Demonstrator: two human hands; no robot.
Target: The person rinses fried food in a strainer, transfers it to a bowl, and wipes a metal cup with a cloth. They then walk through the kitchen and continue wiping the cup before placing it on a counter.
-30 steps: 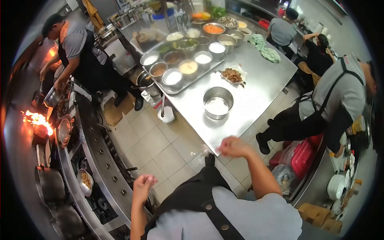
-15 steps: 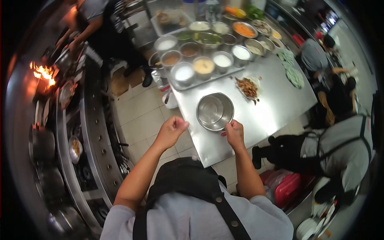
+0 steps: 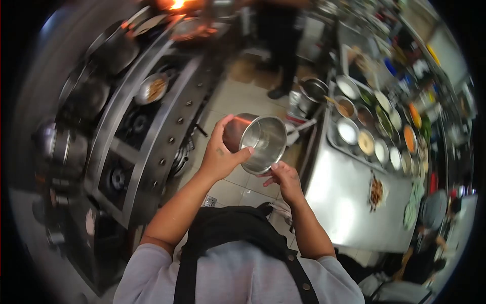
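Between my two hands is a round steel pot (image 3: 273, 139), held in the air over the tiled floor, its mouth tilted toward me. My left hand (image 3: 223, 152) wraps round its left side, thumb over the rim. At the lower right rim, my right hand (image 3: 284, 180) grips with thumb and fingers. The inside of the pot looks shiny, and I cannot make out any contents. To the left, a small pan (image 3: 152, 89) with browned pieces of food sits on the stove (image 3: 132, 147).
On my right stands a steel table (image 3: 334, 202) with a tray of ingredient bowls (image 3: 365, 143), a pile of brown food pieces (image 3: 376, 192) and a green cloth (image 3: 412, 205). Flames (image 3: 177, 5) rise at the far end of the stove. A person (image 3: 278, 45) stands ahead; others are lower right.
The pot has left the table and moved left over the floor. My left hand, free before, now holds it too. My view has turned left toward the stove.
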